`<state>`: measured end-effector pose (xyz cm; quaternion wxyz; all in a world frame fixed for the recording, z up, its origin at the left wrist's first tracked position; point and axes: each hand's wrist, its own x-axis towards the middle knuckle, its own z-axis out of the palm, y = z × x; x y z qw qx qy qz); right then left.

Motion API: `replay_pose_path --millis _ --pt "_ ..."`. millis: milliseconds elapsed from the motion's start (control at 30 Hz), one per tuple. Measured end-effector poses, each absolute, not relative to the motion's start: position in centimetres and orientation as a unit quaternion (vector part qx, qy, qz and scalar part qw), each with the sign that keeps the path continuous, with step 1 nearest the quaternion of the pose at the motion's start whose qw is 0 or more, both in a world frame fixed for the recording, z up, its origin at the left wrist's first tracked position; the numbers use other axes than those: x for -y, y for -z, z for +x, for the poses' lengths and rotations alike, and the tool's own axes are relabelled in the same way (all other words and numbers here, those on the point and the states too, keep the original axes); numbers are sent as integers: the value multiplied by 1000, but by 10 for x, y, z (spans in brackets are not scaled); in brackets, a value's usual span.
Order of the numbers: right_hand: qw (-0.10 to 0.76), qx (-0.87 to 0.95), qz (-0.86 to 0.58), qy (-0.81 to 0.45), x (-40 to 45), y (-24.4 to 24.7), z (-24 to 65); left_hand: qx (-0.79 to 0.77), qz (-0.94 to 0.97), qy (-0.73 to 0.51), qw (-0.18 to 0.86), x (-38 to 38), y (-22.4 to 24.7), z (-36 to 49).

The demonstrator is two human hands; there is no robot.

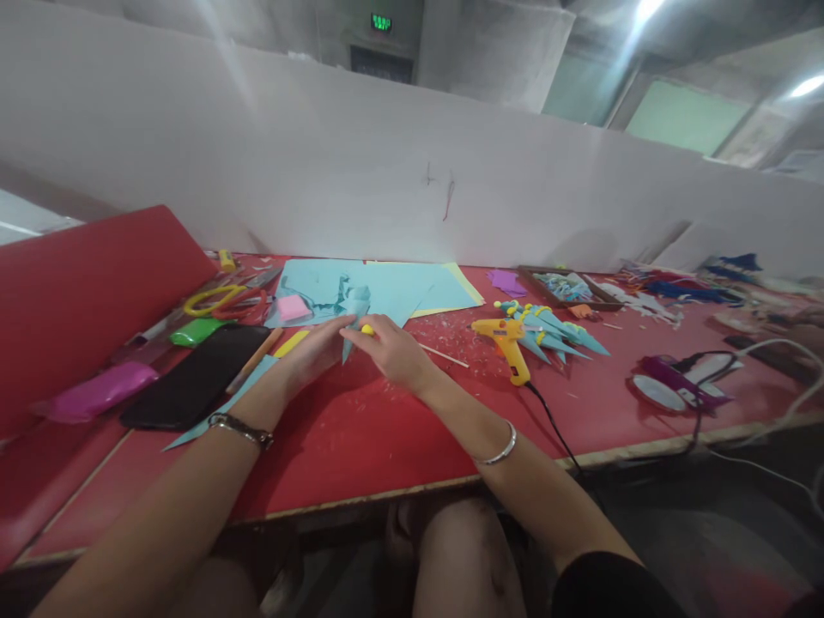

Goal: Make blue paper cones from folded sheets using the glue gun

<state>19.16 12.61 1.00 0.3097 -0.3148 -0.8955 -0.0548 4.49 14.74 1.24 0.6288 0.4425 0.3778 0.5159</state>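
Over the front middle of the red table, my left hand and my right hand meet at a light-blue paper cone, its point hanging down. My left fingers are closed against the cone from the left, partly hiding it. A small yellow ball shows at the thumb and fingertips of my right hand, which pinch it close beside the cone. Behind them lie light-blue paper sheets and a pink block. Right of my right hand rests a yellow glue gun, beside several blue paper cones with yellow trim.
Left are a black phone-like slab, a pink packet, a green packet, and yellow-handled scissors. A thin stick lies mid-table. Right are a tray of scraps, a purple device and cables. A white partition stands behind.
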Motion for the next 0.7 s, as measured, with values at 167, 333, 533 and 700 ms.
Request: replay_pose_path --millis 167,333,533,700 --pt "556 720 -357 -211 -136 -3 193 -408 462 -433 658 -143 -14 46" --pt "657 500 -363 -431 -149 2 197 -427 558 -384 599 -143 -7 44" --pt "669 415 -354 -505 -157 6 199 -453 622 -297 565 -141 -11 44" --pt "667 378 -325 -553 -153 0 200 -471 659 -258 527 -137 -16 47"
